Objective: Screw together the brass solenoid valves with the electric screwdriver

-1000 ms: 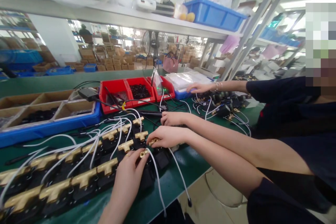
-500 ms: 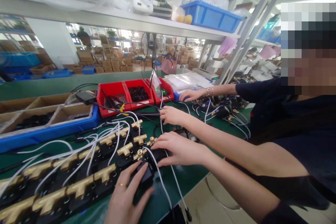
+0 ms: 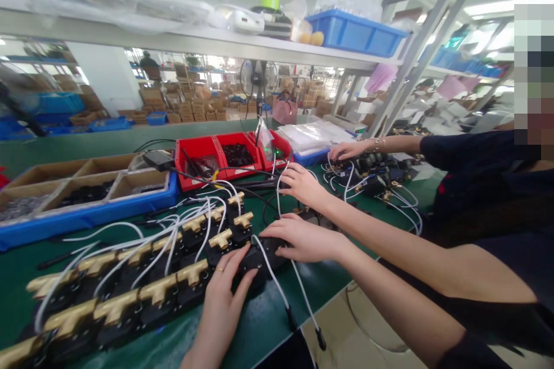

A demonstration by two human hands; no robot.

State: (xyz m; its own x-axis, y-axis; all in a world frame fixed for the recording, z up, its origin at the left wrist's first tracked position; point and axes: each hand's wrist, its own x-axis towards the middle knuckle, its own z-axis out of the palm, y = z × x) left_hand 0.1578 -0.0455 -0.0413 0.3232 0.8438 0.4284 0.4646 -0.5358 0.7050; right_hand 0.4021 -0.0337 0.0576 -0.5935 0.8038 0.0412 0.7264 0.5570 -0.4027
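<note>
Two rows of black valve units with brass tee fittings (image 3: 190,274) and white cables (image 3: 277,294) run across the green bench (image 3: 268,317). My left hand (image 3: 225,294), with a ring on one finger, lies flat with fingers spread on the black unit (image 3: 259,259) at the right end of the near row. My right hand (image 3: 303,239) rests with fingers stretched out on the same cluster, just to its right. Neither hand grips anything.
A co-worker at the right reaches in, with one hand (image 3: 303,184) on dark cables and the other hand (image 3: 346,150) on more valve units. Red bins (image 3: 203,155) and a blue tray (image 3: 86,207) of cardboard boxes stand behind. The bench edge runs close at the lower right.
A second ago both my hands pinched brass fittings at the row's end. They have since flattened onto the black units. The co-worker's nearer hand moved slightly back and right.
</note>
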